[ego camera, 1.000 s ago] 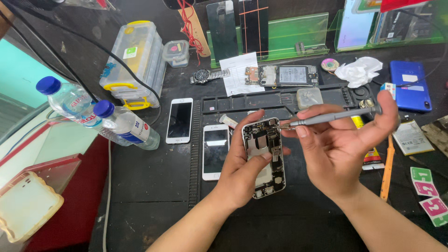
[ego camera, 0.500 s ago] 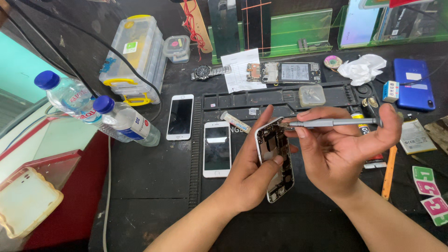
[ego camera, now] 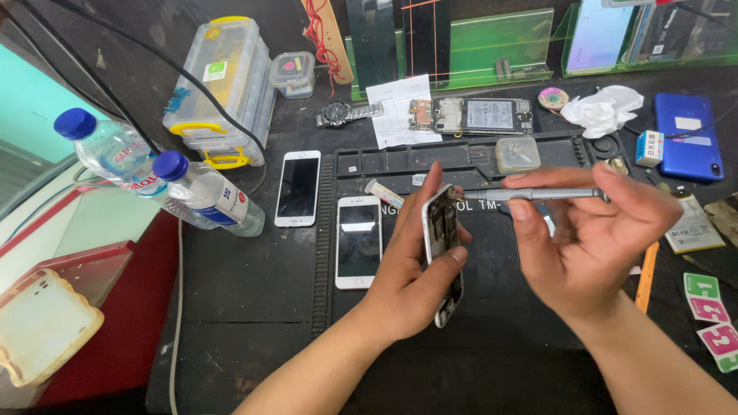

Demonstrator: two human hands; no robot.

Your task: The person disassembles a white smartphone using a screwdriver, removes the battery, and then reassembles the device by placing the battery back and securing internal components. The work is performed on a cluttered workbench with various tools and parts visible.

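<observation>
The left hand (ego camera: 415,269) grips an opened phone chassis (ego camera: 443,253) on edge, its thin metal rim upward. The right hand (ego camera: 592,246) pinches a slim grey metal screwdriver (ego camera: 538,194), tip at the chassis's top. Two flat white phones (ego camera: 359,240) lie just left of the left hand on the ridged black rubber mat (ego camera: 492,323), bare beneath both hands.

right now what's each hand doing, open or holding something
Left hand: closed around the opened phone body, held tilted on edge.
Right hand: closed on a slim grey screwdriver, tip at the phone.
</observation>
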